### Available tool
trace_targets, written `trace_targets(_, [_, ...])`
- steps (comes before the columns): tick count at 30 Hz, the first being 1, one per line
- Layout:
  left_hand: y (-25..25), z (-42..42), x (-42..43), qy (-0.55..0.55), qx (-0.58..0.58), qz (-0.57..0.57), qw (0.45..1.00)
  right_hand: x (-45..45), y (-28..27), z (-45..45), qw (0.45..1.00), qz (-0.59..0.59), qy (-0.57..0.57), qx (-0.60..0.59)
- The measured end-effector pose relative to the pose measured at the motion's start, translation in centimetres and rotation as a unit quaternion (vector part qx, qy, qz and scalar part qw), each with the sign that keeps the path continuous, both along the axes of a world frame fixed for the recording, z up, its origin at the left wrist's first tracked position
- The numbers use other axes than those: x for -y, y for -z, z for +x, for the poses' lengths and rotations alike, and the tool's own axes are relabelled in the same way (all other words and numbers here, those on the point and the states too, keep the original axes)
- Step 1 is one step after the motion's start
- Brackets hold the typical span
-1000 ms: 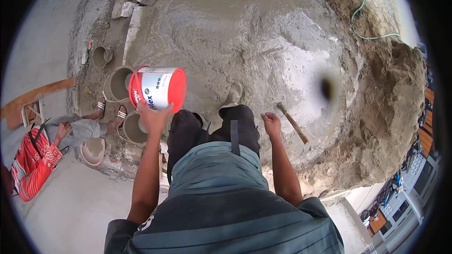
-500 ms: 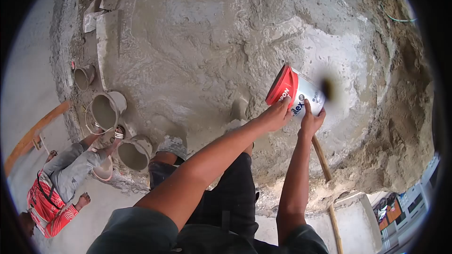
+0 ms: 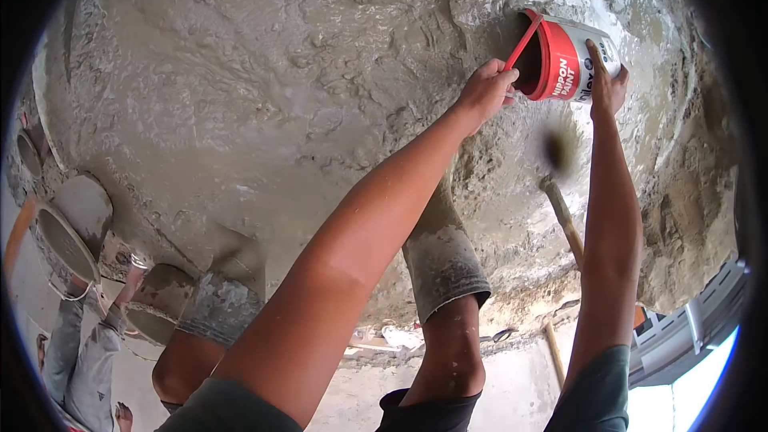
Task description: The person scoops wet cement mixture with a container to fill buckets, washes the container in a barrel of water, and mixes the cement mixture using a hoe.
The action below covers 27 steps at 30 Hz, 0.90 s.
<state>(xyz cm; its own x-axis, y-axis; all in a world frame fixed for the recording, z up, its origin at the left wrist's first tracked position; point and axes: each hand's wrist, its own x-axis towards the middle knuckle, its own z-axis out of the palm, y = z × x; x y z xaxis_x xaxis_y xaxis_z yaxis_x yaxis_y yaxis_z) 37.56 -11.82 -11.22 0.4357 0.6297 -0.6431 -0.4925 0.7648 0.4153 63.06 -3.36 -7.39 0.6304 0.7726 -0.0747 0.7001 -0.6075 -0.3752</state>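
A white paint bucket [image 3: 578, 52] with a red rim band is tipped on its side, its mouth facing left over wet cement mix [image 3: 320, 72]. My left hand [image 3: 486, 94] is closed around the red bail handle at the mouth. Against the lower part of the bucket, near its base, my right hand [image 3: 611, 88] grips the wall with one finger stretched along the side. The inside of the bucket is mostly dark, so its contents cannot be made out.
My mud-coated boot [image 3: 448, 260] stands in the mix. A wooden handle [image 3: 566, 220] lies beside my right forearm. At left are a bucket [image 3: 84, 208], another bucket [image 3: 160, 304] and a person's grey trousers [image 3: 92, 368]. A dark smudge blurs part of the view.
The bucket has moved forward and to the right, its mouth now turned more to the left. My left hand has shifted from the bucket's side to its handle. The view has swung too.
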Motion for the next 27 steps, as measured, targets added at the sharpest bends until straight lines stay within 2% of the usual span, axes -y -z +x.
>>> trace_targets(1, [-0.4,-1.6,0.4,-0.012,0.015,0.002,1.0,0.8,1.2,-1.3,1.0,0.005,-0.024,-0.011])
trace_targets(3, [0.8,-6.6,3.4,-0.051,0.011,-0.061,0.997,2.2,2.4,-7.3,1.0,0.003,-0.002,0.0])
trace_targets(5, [1.5,-12.3,5.3,-0.021,-0.003,-0.049,0.999,2.7,2.3,-13.1,0.999,-0.03,-0.006,0.038])
trace_targets(6, [1.5,-14.6,5.5,-0.013,-0.002,-0.037,0.999,3.2,3.0,-14.6,0.997,-0.023,-0.006,0.072])
trace_targets(8, [0.4,-18.0,6.4,-0.006,0.004,-0.042,0.999,5.8,5.9,-13.4,0.992,0.014,-0.085,0.094])
trace_targets(10, [-0.8,-20.9,8.0,-0.005,0.008,-0.056,0.998,7.8,5.4,-16.0,0.993,0.019,-0.086,0.073])
trace_targets(13, [-2.9,-28.0,12.1,-0.033,-0.023,-0.095,0.995,9.9,5.0,-24.7,0.998,0.018,-0.051,-0.04])
trace_targets(17, [-6.4,-32.7,16.8,-0.092,-0.074,-0.147,0.982,11.7,2.5,-36.1,0.996,-0.013,-0.085,0.034])
trace_targets(19, [-7.0,-33.3,18.4,-0.177,-0.128,-0.115,0.969,12.8,3.6,-37.3,0.992,-0.063,-0.101,-0.039])
trace_targets(20, [-7.9,-32.9,19.9,-0.228,-0.159,-0.089,0.956,13.0,0.9,-40.3,0.99,-0.064,-0.121,-0.041])
trace_targets(23, [-17.7,-34.9,18.1,-0.116,-0.363,-0.109,0.918,14.2,0.2,-43.6,0.957,-0.111,-0.128,-0.236])
trace_targets(24, [-19.8,-35.1,17.6,-0.082,-0.407,-0.067,0.907,14.2,1.5,-42.8,0.932,-0.175,-0.127,-0.291])
trace_targets(26, [-23.6,-34.7,16.0,-0.016,-0.472,0.02,0.881,14.9,4.0,-40.6,0.863,-0.214,-0.039,-0.455])
trace_targets(27, [-27.7,-36.6,14.7,-0.06,-0.552,0.117,0.823,14.6,1.1,-42.0,0.827,-0.231,-0.013,-0.513])
